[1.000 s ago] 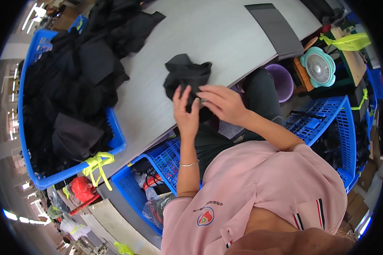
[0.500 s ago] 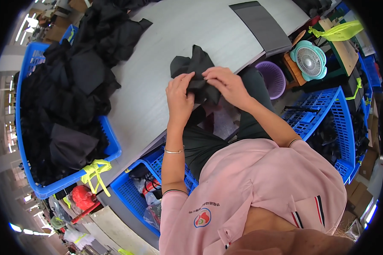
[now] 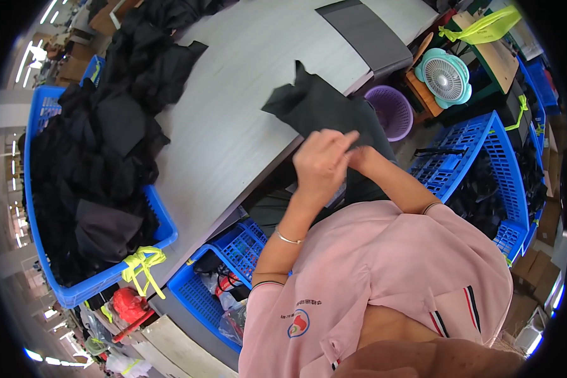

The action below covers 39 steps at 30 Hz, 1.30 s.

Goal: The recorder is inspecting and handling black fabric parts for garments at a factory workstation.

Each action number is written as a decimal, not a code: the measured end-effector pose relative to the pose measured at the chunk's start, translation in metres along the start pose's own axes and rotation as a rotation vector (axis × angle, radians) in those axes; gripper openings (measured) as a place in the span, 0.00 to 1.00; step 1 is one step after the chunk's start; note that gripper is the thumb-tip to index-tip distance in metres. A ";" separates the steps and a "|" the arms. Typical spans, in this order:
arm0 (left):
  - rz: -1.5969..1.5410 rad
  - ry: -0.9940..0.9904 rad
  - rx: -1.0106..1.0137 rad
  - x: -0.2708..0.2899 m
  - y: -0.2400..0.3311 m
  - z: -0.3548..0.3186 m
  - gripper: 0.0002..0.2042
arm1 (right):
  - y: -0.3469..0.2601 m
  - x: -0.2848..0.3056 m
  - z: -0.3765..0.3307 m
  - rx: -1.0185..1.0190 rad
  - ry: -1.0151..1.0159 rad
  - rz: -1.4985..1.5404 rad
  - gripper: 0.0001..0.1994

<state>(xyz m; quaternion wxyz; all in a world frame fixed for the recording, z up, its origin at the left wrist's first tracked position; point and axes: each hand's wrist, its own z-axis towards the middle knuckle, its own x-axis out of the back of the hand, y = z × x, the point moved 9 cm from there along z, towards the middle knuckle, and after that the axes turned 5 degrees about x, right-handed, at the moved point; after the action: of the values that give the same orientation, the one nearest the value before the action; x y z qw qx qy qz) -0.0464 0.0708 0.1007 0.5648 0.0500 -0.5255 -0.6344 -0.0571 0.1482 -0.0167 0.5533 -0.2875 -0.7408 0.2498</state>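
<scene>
- Left hand (image 3: 320,165) — fingers curled, pinching the near edge of the black garment (image 3: 318,104).
- Right hand (image 3: 358,157), mostly hidden behind it, grips the same edge.
- Garment lies at the grey table (image 3: 233,107) edge.

- We hold our left hand (image 3: 321,165) raised at the near edge of the grey table (image 3: 233,126), fingers curled against the black garment (image 3: 318,104).
- Our right hand (image 3: 359,157) sits just behind the left, mostly hidden, touching the same cloth.
- The garment lies partly on the table and hangs over its edge toward us.
- A big blue crate (image 3: 164,230) heaped with black clothes stands at our left.
- A purple basket (image 3: 387,104), a teal fan (image 3: 446,77) and another blue crate (image 3: 479,157) stand on the floor at our right.
</scene>
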 end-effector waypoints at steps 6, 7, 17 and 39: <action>-0.286 0.003 0.121 -0.032 0.022 -0.047 0.14 | 0.009 0.033 0.022 0.226 0.369 1.310 0.23; -0.363 0.007 0.153 -0.033 0.021 -0.052 0.13 | 0.003 0.035 0.022 0.252 0.442 1.347 0.25; -0.244 0.087 0.268 -0.005 -0.050 -0.004 0.29 | -0.056 0.090 -0.020 0.365 0.578 0.308 0.30; -0.873 0.624 0.632 0.017 -0.153 0.001 0.06 | -0.044 0.014 0.006 0.210 0.633 0.856 0.12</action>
<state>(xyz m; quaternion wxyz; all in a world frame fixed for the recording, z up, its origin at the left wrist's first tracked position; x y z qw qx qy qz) -0.1547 0.0290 -0.0007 0.3381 0.6081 -0.4288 -0.5762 -0.0721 0.1265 0.0216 0.6240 -0.5679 -0.3257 0.4266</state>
